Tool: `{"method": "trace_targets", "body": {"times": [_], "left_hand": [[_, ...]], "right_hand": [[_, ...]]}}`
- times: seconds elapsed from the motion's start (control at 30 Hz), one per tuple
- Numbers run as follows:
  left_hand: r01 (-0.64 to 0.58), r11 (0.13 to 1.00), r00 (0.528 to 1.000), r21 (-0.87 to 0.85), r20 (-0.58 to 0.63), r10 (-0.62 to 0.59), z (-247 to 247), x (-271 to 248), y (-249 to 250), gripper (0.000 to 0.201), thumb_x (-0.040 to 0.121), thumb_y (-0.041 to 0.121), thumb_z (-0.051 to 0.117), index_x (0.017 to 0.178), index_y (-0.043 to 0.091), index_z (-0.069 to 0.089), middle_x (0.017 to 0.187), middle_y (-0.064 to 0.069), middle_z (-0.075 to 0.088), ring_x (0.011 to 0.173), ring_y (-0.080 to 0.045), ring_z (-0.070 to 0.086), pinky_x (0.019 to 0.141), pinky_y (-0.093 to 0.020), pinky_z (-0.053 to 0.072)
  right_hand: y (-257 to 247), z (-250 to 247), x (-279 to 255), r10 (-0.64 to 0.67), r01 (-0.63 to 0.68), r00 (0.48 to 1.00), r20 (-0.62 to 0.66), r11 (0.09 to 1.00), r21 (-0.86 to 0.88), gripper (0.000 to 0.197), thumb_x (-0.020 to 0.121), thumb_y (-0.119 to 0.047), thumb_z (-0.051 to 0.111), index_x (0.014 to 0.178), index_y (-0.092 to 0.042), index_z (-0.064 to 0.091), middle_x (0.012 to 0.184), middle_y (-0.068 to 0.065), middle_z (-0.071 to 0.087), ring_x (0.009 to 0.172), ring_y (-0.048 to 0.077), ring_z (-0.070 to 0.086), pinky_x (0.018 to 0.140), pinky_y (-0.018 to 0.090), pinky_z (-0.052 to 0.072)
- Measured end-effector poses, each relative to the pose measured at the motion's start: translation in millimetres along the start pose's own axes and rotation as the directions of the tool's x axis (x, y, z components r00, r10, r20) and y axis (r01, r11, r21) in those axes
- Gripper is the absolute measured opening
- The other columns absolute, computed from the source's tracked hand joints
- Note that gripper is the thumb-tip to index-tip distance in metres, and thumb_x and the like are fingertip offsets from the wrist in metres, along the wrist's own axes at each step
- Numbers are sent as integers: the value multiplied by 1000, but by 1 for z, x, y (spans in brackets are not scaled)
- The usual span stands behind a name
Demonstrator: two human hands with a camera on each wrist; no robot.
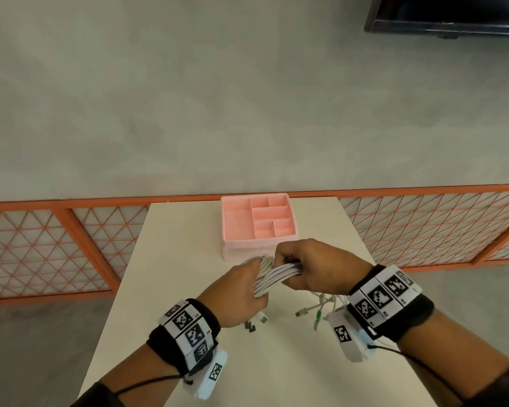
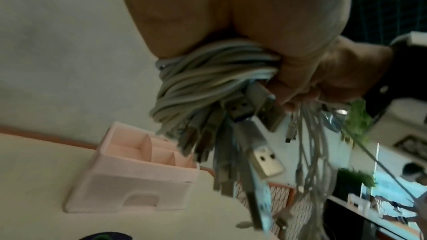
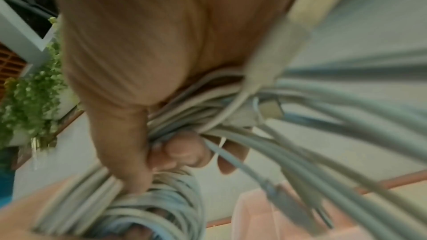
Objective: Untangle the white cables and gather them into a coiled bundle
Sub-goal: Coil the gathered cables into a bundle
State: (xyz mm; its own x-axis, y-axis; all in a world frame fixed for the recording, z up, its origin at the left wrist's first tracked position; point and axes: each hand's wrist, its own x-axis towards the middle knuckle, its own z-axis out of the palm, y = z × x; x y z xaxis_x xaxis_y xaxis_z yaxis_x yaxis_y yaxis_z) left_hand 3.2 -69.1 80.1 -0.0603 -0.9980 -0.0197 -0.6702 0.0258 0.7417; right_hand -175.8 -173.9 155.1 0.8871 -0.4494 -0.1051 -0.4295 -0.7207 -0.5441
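A thick bundle of white cables is held above the white table between both hands. My left hand grips its lower left part, fingers wrapped round the strands. My right hand grips the upper right part in a fist. In the left wrist view the cable bundle twists below the palm and USB plugs hang down from it. In the right wrist view the white cables run through the curled fingers. Loose plug ends dangle under the right wrist.
A pink organiser tray with several compartments stands just beyond the hands at the table's far side. An orange lattice railing runs behind the table. A dark screen hangs at the upper right.
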Motion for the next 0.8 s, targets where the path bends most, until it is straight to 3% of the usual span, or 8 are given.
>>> {"method": "trace_targets", "body": {"times": [0.13, 0.23, 0.4, 0.6, 0.7, 0.8], "left_hand": [[28, 977, 999, -210, 49, -18, -2, -3, 6, 15, 89, 19, 61, 103, 17, 58, 82, 4, 63, 63, -9, 57, 59, -31, 48], [39, 906, 997, -422, 80, -6, -5, -3, 19, 16, 88, 20, 66, 101, 12, 61, 77, -5, 63, 60, -18, 57, 58, -35, 47], [6, 773, 998, -635, 58, 40, -9, -2, 35, 9, 83, 11, 61, 89, 4, 63, 62, -6, 56, 55, -22, 50, 61, -32, 44], [13, 614, 998, -790, 44, 36, -11, -9, 41, 15, 79, 6, 56, 65, 13, 60, 52, -6, 44, 47, -19, 40, 55, -28, 36], [11, 525, 1000, -851, 21, 14, -8, -8, 43, 16, 78, 5, 56, 65, 5, 46, 56, -5, 36, 47, -19, 39, 54, -26, 35], [7, 449, 1000, -894, 6, -4, -8, -6, 43, 26, 78, 4, 56, 59, 11, 40, 57, -4, 31, 46, -19, 39, 53, -25, 35]], "right_hand": [[20, 0, 6, 22, -43, 996, -91, 971, -235, 21, 80, -16, 65, 86, -25, 46, 70, -4, 57, 64, 18, 53, 60, 38, 46], [31, 11, 11, 6, -54, 983, -183, 965, -258, 20, 89, -25, 61, 93, -26, 41, 72, -1, 60, 63, 24, 54, 57, 38, 45], [35, 31, 13, 9, -45, 918, -397, 996, -80, 14, 89, -16, 59, 98, -16, 49, 75, 3, 65, 65, 28, 59, 57, 38, 46], [40, 55, 8, 94, -66, 879, -467, 995, 75, 16, 89, -11, 61, 98, -13, 48, 70, 0, 62, 64, 23, 56, 55, 30, 39], [35, 61, 8, 133, -61, 846, -516, 986, 156, 22, 88, -14, 65, 92, -18, 44, 69, -10, 58, 62, 14, 55, 55, 27, 40], [32, 68, 8, 182, -31, 816, -549, 962, 272, 28, 87, -19, 68, 92, -25, 41, 73, -15, 59, 64, 1, 54, 58, 18, 42]]}}
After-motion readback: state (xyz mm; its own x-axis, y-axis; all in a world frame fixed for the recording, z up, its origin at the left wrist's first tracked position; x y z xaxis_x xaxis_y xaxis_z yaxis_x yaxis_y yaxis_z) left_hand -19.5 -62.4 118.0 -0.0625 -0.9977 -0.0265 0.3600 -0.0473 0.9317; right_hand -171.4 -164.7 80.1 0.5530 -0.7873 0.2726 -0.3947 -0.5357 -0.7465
